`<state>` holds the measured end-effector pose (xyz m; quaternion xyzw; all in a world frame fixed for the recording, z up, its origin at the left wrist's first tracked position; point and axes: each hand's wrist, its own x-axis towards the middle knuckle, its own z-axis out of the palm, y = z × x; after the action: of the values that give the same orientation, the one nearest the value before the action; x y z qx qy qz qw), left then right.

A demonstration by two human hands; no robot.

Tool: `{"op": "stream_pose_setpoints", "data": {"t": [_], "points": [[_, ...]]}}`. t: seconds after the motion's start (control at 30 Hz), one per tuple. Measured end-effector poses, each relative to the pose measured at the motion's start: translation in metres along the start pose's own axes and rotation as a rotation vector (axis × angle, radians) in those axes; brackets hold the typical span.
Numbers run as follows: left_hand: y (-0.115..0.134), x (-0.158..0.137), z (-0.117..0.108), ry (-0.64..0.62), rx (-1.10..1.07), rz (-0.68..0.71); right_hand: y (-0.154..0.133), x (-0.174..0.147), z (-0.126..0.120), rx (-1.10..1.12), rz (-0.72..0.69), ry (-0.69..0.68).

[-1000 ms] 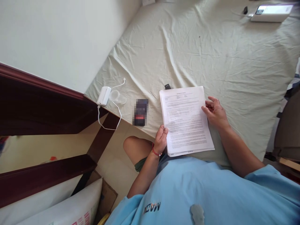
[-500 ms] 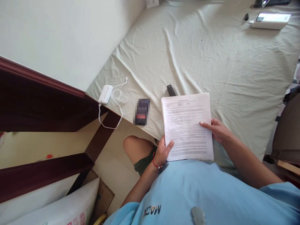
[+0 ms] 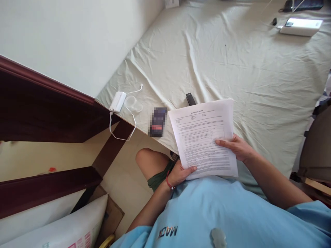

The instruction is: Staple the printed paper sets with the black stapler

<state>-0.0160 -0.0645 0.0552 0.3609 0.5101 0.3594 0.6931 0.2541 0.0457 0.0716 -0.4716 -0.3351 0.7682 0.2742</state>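
A stack of printed paper sheets [image 3: 200, 134] is held in front of my blue shirt, its top page covered in small text. My left hand [image 3: 180, 172] grips the lower left edge, thumb lying on the page and fingers hidden beneath. At the right edge my right hand [image 3: 236, 146] pinches the stack, its thumb on the print and the fingers behind. The sheets are slightly fanned, the top ones tilted to the left. Just past the upper edge a black stick-like item [image 3: 190, 99] lies partly covered. Left of the papers rests a blurred-out dark phone-like object [image 3: 157, 121].
A pale wrinkled sheet [image 3: 160, 69] covers the flat surface. On its left corner sit a white power adapter [image 3: 118, 101] with a cable and a small clear round container [image 3: 130, 102]. A white power bank [image 3: 301, 27] lies far right. White sacks [image 3: 77, 220] stand lower left.
The upper sheets have swung left and now sit askew over the rest. My left thumb has moved further onto the page, and my right thumb has shifted slightly left.
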Motion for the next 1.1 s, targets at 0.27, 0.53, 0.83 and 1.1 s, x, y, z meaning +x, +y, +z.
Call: {"op": "stream_pose_setpoints", "data": {"t": [0.27,0.53,0.83,1.1], "points": [[0.049,0.052,-0.008,0.264,-0.277,0.196,-0.002,-0.001,-0.002,0.021,0.03,-0.022],[0.055,0.075,0.005,0.161,-0.283,0.123,-0.013,0.005,-0.013,-0.244,-0.122,0.111],[0.052,0.073,0.014,0.089,-0.254,0.081,-0.11,0.034,0.023,-1.213,-1.052,0.443],[0.05,0.066,0.02,0.108,-0.299,0.067,-0.116,0.046,0.074,-1.5,-1.013,0.119]]}}
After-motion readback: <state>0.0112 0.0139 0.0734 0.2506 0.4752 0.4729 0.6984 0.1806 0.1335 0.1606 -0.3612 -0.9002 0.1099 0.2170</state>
